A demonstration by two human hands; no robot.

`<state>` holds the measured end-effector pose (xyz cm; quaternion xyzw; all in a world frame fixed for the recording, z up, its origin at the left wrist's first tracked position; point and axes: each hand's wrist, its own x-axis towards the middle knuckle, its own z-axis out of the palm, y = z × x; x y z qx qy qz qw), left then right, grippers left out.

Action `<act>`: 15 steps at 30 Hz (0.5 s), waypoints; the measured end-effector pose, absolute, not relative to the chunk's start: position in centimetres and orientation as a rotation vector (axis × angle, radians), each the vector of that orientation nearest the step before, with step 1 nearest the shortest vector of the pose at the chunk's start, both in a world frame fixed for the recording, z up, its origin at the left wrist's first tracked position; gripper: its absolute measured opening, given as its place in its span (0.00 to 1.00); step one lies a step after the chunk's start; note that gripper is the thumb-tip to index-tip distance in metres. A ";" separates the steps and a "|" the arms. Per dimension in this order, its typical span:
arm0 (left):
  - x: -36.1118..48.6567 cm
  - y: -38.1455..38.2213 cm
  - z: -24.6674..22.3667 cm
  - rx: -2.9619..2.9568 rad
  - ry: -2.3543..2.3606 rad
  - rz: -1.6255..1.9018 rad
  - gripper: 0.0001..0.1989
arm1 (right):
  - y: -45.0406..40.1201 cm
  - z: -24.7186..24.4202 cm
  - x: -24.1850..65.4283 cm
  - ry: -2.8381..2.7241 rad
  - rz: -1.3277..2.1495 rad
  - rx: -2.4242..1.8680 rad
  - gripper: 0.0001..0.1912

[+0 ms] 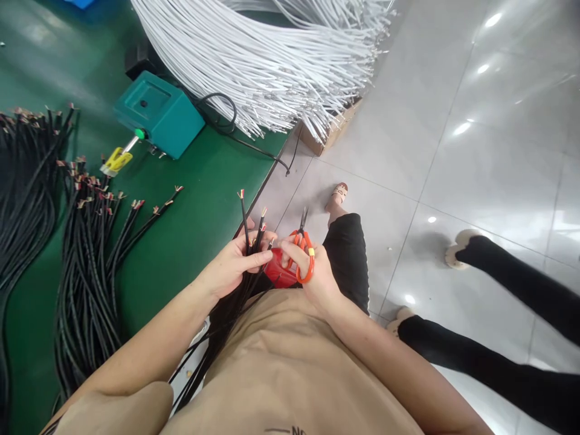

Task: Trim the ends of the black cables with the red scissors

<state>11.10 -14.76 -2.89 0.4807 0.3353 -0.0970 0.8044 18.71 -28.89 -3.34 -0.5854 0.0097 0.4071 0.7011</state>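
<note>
In the head view my left hand [236, 261] is closed around several black cables [244, 217], whose stripped ends show thin coloured wires. The cables trail down beside my lap. Orange-handled scissors [308, 260] sit in my right hand [317, 275], with the dark blades pointing away from me. The fingertips of my right hand are close to the end of one cable; whether they touch it I cannot tell. Below my hands lies something red [281, 270] on my lap, partly hidden.
Black cable bundles [86, 284] lie on the green table [194, 223] at left. A teal device [156, 112] with a yellow-tipped part stands behind them. White cables [254, 54] overhang the table edge above a cardboard box [333, 130]. Another person's legs [493, 356] are at right.
</note>
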 end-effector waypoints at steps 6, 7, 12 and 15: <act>11.0 -14.8 -2.8 1.055 0.669 -0.201 0.23 | -28.5 -3.2 19.0 -0.019 0.932 -1.291 0.12; 11.0 -14.8 -2.8 1.061 0.660 -0.198 0.23 | -28.5 -3.2 19.1 -0.036 0.948 -1.293 0.12; 11.2 -15.1 -2.5 1.013 0.668 -0.192 0.15 | -28.4 -3.2 19.5 -0.003 0.815 -1.350 0.09; 11.3 -15.1 -2.4 0.968 0.653 -0.197 0.13 | -28.0 -2.6 20.0 0.020 0.769 -1.400 0.07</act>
